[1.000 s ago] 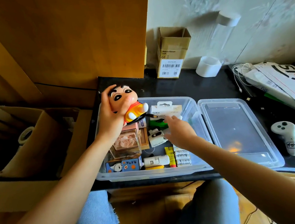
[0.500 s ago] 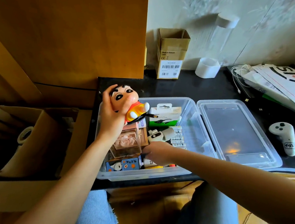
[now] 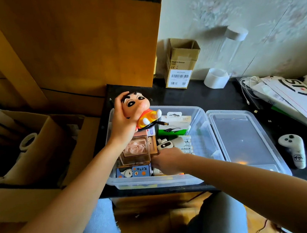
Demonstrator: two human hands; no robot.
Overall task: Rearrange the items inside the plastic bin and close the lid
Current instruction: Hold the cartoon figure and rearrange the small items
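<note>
A clear plastic bin [image 3: 155,184] stands on the black desk, its lid [image 3: 244,140] lying flat just to its right. My left hand [image 3: 122,126] grips a cartoon boy figure [image 3: 137,106] by the head, above the bin's back left corner. My right hand [image 3: 167,161] is down in the bin's front part, fingers curled over a white tube [image 3: 156,171] beside a blue printed box [image 3: 133,171]; the fingertips are hidden. Also inside are a clear box with a pink rose [image 3: 135,151], a row of batteries [image 3: 185,145] and a green-and-white package [image 3: 175,121].
A white controller [image 3: 293,150] lies right of the lid. Behind the bin stand a small cardboard box [image 3: 181,63] and a white tape roll [image 3: 216,78]. Papers and cables [image 3: 292,96] fill the desk's right end. A large open carton [image 3: 31,145] sits left of the desk.
My right hand moved from the bin's middle back down to its front and stays there by the blue box. The left hand keeps holding the figure in nearly the same spot.
</note>
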